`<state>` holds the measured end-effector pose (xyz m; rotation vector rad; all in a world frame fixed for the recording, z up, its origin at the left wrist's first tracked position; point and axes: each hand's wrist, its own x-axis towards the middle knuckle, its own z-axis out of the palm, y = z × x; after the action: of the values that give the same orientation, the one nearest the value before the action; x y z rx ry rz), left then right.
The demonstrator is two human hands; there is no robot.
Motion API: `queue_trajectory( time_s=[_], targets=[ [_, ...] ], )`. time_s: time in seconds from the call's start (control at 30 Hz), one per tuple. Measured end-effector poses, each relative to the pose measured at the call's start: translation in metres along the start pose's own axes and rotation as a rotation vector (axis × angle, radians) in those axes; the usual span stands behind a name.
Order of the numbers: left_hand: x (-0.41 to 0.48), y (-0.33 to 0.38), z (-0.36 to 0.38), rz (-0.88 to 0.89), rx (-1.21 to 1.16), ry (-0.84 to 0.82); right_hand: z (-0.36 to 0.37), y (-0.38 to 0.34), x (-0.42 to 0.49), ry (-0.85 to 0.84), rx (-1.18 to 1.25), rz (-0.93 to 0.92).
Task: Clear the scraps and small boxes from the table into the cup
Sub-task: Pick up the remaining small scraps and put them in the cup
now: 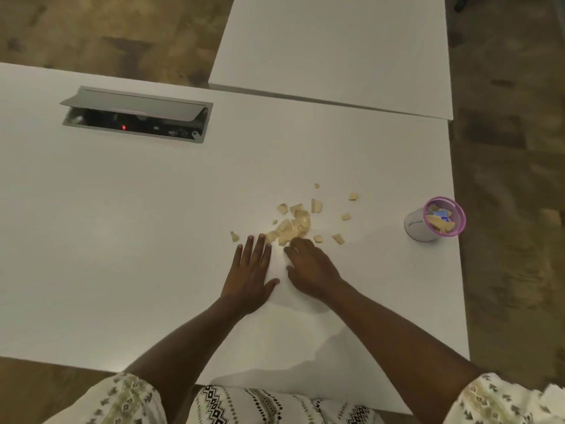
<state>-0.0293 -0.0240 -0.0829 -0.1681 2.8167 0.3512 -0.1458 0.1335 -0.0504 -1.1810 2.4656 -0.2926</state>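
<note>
A heap of pale yellow scraps [292,226] lies on the white table [122,240], with several loose bits scattered to its right and one stray piece [234,236] to its left. My left hand [252,270] rests flat on the table, fingers together, fingertips at the heap's near left edge. My right hand [308,267] is curled, knuckles up, fingertips touching the heap's near side. I cannot see whether it holds scraps. A pink-rimmed cup [434,220] stands near the table's right edge, with scraps and a small blue box inside.
An open grey cable hatch [137,114] is sunk into the table at the far left. A second white table [336,50] adjoins at the back. The table's right edge runs just past the cup; brown patterned floor [513,209] lies beyond.
</note>
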Motion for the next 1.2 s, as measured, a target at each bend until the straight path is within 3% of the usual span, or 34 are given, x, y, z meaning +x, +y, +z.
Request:
queue_trajectory(
  time_s=[0.1,0.17,0.3,0.4,0.57,0.87,1.03,1.2],
  targets=[
    [0.021,-0.009,-0.016,-0.037,-0.023,0.099,-0.019,0.019,0.016,0.159,0.006,0.095],
    [0.029,-0.016,-0.023,-0.182,-0.084,0.144,-0.03,0.041,0.023,0.225,0.064,0.216],
    [0.039,-0.016,-0.023,-0.49,-0.294,0.099,-0.046,0.085,0.037,0.143,0.219,0.509],
    [0.047,-0.005,-0.02,-0.493,-0.344,0.067,-0.052,0.104,0.053,0.056,0.315,0.591],
    [0.07,0.019,-0.022,-0.359,-0.314,0.027,-0.055,0.105,0.086,-0.045,0.302,0.509],
    [0.107,0.021,-0.043,-0.034,-0.22,-0.034,-0.049,0.073,0.096,-0.292,0.089,0.116],
    [0.104,0.015,-0.048,-0.023,-0.14,-0.013,-0.026,0.054,0.07,-0.229,-0.074,0.078],
    [0.097,0.019,-0.051,-0.053,-0.137,-0.015,-0.019,0.038,0.051,-0.14,0.121,0.176]
  ],
)
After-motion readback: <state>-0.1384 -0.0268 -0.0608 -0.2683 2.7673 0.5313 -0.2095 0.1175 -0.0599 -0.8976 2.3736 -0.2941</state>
